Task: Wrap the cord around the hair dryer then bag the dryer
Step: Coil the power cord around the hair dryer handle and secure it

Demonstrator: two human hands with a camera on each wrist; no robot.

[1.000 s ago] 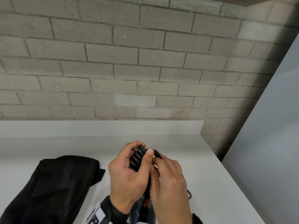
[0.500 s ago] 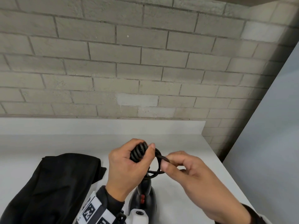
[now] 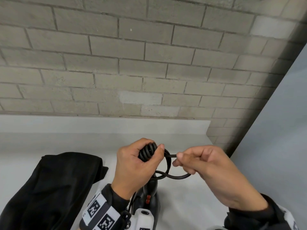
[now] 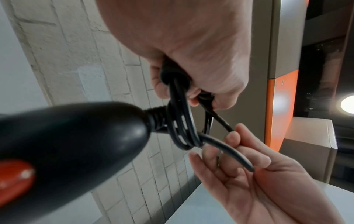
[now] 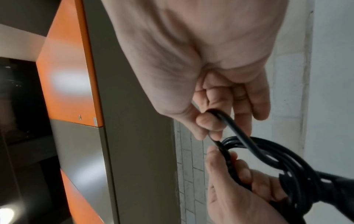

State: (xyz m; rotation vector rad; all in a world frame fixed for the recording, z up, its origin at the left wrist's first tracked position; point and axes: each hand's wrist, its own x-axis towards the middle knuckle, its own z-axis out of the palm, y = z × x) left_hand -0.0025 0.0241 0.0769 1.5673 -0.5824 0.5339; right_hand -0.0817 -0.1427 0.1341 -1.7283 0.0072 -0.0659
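The black hair dryer (image 3: pixel 150 195), with a red switch (image 4: pixel 13 180), hangs handle-up over the counter. My left hand (image 3: pixel 153 146) grips several coiled turns of the black cord (image 3: pixel 147 154) at the handle's end. To its right, my right hand (image 3: pixel 177 159) pinches a loose length of the cord between thumb and fingers, so that a loop (image 3: pixel 174 176) hangs between the hands. In the left wrist view the cord loops (image 4: pixel 182 128) cross just past the strain relief. The black bag (image 3: pixel 49 188) lies crumpled on the counter to the left. No plug shows.
A white counter (image 3: pixel 191 196) runs back to a low white upstand and a grey brick wall (image 3: pixel 132 63). A pale panel (image 3: pixel 274 146) stands on the right. The wrist views show an orange and grey cabinet (image 5: pixel 72 75) behind the hands.
My right hand has moved right, away from my left hand, drawing a cord loop out from the bundle. The left hand still holds the coils, and the bag stays put.
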